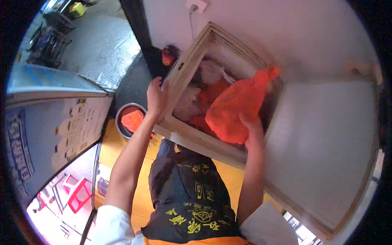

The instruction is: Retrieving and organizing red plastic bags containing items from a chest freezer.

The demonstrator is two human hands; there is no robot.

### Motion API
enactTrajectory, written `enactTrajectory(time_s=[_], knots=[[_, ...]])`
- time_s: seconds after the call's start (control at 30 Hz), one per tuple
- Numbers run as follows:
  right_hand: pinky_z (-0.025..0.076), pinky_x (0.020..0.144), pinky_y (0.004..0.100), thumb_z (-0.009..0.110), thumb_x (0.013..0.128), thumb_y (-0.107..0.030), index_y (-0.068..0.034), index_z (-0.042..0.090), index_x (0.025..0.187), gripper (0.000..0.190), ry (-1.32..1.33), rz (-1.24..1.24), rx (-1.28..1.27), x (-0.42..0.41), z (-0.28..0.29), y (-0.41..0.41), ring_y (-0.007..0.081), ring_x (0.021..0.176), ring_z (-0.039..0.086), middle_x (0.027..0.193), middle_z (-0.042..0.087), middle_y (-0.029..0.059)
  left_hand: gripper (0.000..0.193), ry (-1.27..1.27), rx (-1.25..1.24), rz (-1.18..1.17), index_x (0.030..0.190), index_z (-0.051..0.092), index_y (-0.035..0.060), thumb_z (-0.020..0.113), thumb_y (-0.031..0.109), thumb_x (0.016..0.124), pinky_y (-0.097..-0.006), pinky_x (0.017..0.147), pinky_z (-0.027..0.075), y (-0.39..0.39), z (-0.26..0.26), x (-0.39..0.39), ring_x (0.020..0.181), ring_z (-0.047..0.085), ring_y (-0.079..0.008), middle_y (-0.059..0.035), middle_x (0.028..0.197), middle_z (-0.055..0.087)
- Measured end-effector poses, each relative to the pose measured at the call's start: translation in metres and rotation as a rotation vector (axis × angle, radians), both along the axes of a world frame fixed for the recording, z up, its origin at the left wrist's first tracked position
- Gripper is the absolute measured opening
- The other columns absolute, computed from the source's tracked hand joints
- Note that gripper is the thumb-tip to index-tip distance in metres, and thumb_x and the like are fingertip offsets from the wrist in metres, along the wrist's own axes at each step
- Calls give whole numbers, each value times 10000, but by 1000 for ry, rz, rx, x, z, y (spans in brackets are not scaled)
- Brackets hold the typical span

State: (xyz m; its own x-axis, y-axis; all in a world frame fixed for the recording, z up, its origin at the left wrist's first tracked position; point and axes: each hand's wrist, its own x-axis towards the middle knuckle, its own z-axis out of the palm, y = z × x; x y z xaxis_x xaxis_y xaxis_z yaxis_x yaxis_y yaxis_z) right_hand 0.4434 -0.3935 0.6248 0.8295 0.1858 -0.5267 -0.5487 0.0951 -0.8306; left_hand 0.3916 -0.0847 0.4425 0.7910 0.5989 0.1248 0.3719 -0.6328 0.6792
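In front of me is a chest freezer point(211, 141) with a worn, pale rim and an uncovered compartment. My right hand point(252, 125) grips the lower right side of a full red plastic bag point(234, 105), whose gathered top points up and right. That bag is over the compartment, overlapping its near right side. Below and behind it lie more red plastic point(214, 93) and pale bagged contents point(186, 104), too blurred to identify. My left hand point(156, 96) rests at the freezer's left rim, fingers apart, holding no loose item.
Left of the freezer, a round metal basin point(118, 121) holds another red bag point(132, 120). A broad grey panel point(321, 147) adjoins the compartment on the right. An appliance bearing writing point(61, 128) stands left. A wall socket point(197, 5) with a plugged cord is behind; a pink stool point(80, 196) is lower left.
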Motion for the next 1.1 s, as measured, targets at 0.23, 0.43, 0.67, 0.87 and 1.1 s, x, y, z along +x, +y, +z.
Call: enactTrajectory(time_s=[0.23,0.43,0.67,0.87,1.1], knots=[[435,986,396,821,706,-154,-22,439,1323,738,-147,205,65,-17,95,22,241,1132,559,1232,579,95,533,-196,-1361,-437,1281,457,-49,625,278,896,-316,924,446,-28,153,-25,1110,546,-196,-132,1161,588],[438,972,370,833,685,-174,-10,470,1302,735,-158,445,139,-40,120,84,243,1096,579,1218,586,113,767,-255,-878,-711,1386,365,-7,736,321,800,-363,1056,356,-20,262,-84,1224,481,-228,-115,1329,511],[452,924,334,769,739,-376,26,568,1186,634,-336,759,-304,-67,132,151,219,1027,607,1133,633,142,827,-368,-1563,-447,1361,398,-12,795,238,680,-350,1064,354,-1,233,-139,1212,489,-198,-84,1344,496],[479,873,309,701,840,-290,42,576,1150,471,-332,956,-339,-85,161,190,194,971,624,1093,649,130,812,-594,-1611,-332,1383,351,13,777,204,719,-349,1009,417,9,215,-172,1160,526,-181,-81,1289,530],[444,932,291,612,916,-128,40,490,1272,412,-254,1073,139,-110,167,203,154,1090,560,1179,597,109,767,-875,-1864,-175,1356,405,7,751,329,752,-374,1035,417,7,163,-207,1163,535,-223,-119,1303,525]])
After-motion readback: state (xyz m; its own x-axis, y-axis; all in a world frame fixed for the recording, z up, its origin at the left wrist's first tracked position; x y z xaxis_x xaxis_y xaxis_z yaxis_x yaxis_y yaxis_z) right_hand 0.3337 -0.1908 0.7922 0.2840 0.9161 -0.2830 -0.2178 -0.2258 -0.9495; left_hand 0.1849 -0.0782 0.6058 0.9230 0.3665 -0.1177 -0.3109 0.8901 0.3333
